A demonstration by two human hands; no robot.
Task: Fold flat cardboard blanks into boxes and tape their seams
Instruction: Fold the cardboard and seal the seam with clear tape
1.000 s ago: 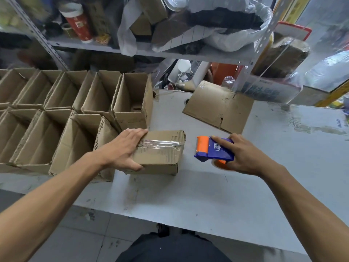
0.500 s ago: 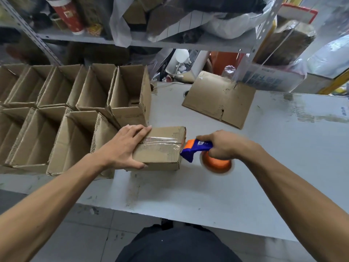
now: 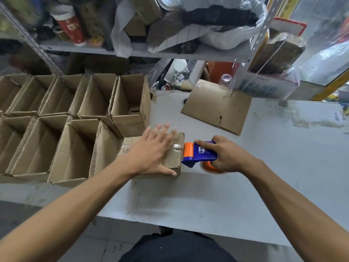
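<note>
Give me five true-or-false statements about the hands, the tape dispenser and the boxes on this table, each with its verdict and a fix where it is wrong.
1. The right hand grips the blue and orange tape dispenser. True.
2. The left hand lies with fingers spread over the top of the small box. True.
3. The tape dispenser sits at the left end of the small box. False: it is at the box's right end.
4. The open boxes stand in rows to the left of the small box. True.
5. The flat cardboard blank lies under the small box. False: it lies apart, further back on the table.
</note>
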